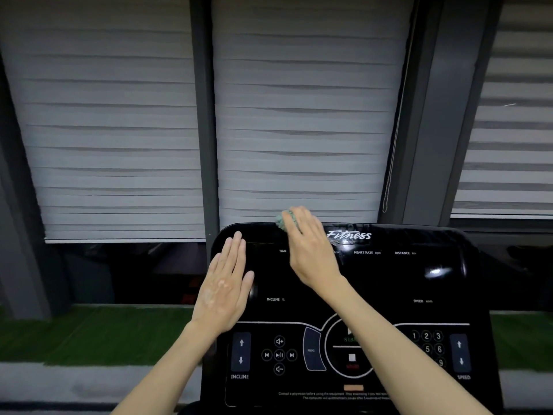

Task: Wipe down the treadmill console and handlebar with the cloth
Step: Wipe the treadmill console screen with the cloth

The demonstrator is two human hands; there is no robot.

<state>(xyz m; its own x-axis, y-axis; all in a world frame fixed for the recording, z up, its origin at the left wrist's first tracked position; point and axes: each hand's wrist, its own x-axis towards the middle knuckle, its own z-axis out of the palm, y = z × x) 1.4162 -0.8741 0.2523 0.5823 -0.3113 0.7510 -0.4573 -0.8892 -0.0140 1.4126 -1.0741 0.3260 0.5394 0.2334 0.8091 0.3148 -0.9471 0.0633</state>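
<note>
Pale grey window blinds (119, 130) fill the wall behind a black treadmill console (389, 280), with a strip of green turf (89, 333) running along the floor below them. The view looks down from head height at 2 bare hands reaching forward over the console.

The right hand (311, 253) reaches to the console's top rim, just left of its white "Fitness" logo (348, 235). Its fingers curl over a small bunched green cloth (282, 220) and press it against the rim. Bunching probably gives a firm pad for scrubbing that curved edge.

The left hand (224, 292) is released, with fingers straight and close together, palm down over the console's left edge. It holds nothing. It likely steadies the panel or the person's balance, though actual contact cannot be confirmed.

Nearer the viewer, the console's incline, speed, number and start buttons sit below both hands, partly crossed by the right forearm. Wiping seems to be at the top rim, with that button area probably still to do. No handlebar is in view.
</note>
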